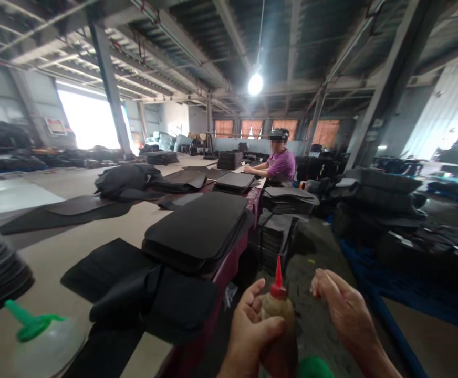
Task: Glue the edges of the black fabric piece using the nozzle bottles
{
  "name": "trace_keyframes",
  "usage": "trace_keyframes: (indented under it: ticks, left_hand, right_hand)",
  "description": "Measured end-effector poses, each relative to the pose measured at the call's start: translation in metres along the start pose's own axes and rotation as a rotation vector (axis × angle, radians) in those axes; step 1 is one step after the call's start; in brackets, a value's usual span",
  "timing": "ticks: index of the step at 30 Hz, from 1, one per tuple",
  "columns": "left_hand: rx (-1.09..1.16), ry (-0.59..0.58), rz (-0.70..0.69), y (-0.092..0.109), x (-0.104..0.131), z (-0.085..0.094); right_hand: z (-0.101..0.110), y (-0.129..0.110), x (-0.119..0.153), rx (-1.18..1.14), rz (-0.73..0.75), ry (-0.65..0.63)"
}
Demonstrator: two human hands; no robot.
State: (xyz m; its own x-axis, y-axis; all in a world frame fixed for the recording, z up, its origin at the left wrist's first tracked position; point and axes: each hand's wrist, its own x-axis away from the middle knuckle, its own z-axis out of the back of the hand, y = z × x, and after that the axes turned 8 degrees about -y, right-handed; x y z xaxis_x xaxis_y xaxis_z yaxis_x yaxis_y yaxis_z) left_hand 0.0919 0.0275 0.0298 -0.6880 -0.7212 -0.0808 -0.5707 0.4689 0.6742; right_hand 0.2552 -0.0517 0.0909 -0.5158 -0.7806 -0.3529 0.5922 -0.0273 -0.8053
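Observation:
A brownish bottle (286,328) with a pointed red nozzle (278,281) stands upright in my left hand (248,333), whose fingers and thumb wrap round its side. To the right of the bottle and apart from it, my right hand (341,302) is raised with its fingers curled together; whatever may be between the fingertips is too small to make out. Left of my hands lies folded black fabric (134,289) on the table (55,252). Behind the fabric is a stack of dark, round-cornered sheets (197,223) near the table's edge.
A pale bottle with a green nozzle (30,323) is at the near left, beside a dark stack (0,268). A person in a purple shirt (282,167) works farther along the table. Dark bundles (378,194) lie on the right; a green object (314,367) shows below.

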Motion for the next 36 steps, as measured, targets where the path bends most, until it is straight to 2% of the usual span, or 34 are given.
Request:
trace_keyframes:
  ticks: [8, 12, 16, 23, 30, 36]
  left_hand:
    - [0.136, -0.247, 0.017, 0.016, 0.018, -0.001]
    - [0.187, -0.211, 0.065, 0.020, 0.024, 0.004]
    - [0.224, -0.170, 0.055, 0.019, 0.027, 0.009]
    - [0.177, -0.289, 0.064, 0.026, 0.034, 0.014]
    - [0.241, -0.284, 0.062, 0.028, 0.041, 0.019]
    - [0.246, -0.259, 0.069, 0.030, 0.047, 0.018]
  right_hand:
    - [-0.010, -0.011, -0.011, -0.136, -0.066, -0.161]
    - [-0.013, -0.013, -0.011, -0.202, -0.118, -0.189]
    - [-0.017, -0.015, -0.011, -0.276, -0.144, -0.210]
    - [-0.021, -0.013, -0.009, -0.366, -0.120, -0.229]
    - [-0.024, -0.010, -0.003, -0.524, -0.098, -0.240]
    - [-0.031, -0.015, -0.003, -0.634, -0.202, -0.252]
